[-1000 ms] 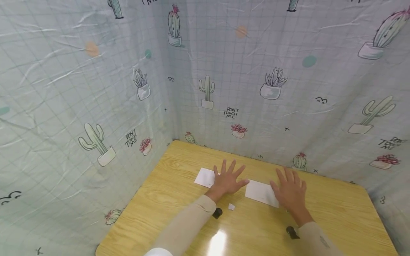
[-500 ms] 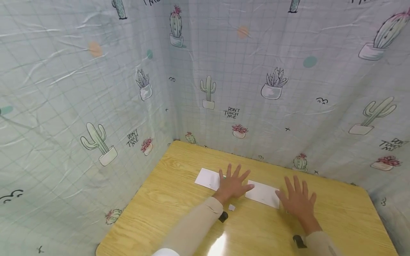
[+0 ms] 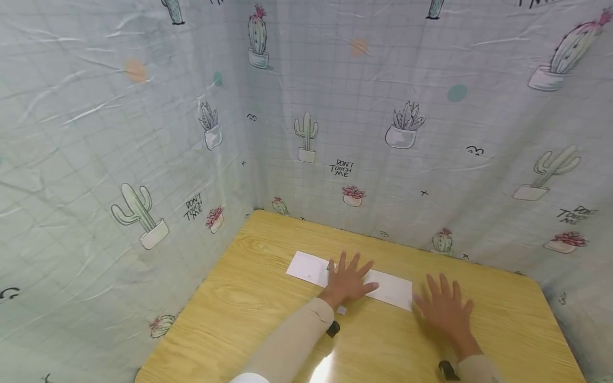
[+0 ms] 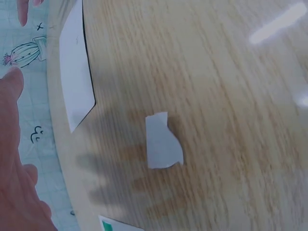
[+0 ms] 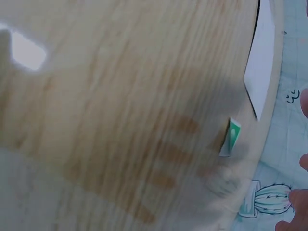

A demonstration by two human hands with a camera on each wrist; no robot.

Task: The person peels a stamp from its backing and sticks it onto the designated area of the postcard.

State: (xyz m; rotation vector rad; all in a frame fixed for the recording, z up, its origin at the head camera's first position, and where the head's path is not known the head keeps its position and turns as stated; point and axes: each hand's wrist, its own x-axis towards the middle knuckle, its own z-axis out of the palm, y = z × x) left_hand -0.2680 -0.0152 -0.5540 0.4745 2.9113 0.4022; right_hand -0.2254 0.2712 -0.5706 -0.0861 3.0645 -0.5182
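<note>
My left hand (image 3: 346, 281), its fingers spread, is over the gap between two white cards. It overlaps the inner ends of the left card (image 3: 305, 267) and the right card (image 3: 394, 290) in the head view. Near its wrist lies a torn white paper scrap (image 4: 162, 144). A green mark shows on a card corner (image 4: 118, 226) in the left wrist view. To the right of the right card, my right hand (image 3: 446, 309) spreads its fingers and holds nothing. Below that hand, a small green-and-white scrap (image 5: 231, 137) lies on the wood; the hand hides it in the head view.
The wood-grain table (image 3: 230, 308) has rounded corners. A cactus-print cloth (image 3: 364, 106) hangs behind it and along the left side. A black piece (image 3: 332, 329) shows by the left wrist, another black piece (image 3: 448, 370) by the right. Light glares off the front of the table.
My left hand has shifted right and slightly nearer, uncovering more of the left card. My right hand has moved right and nearer, away from the right card. Both cards lie still.
</note>
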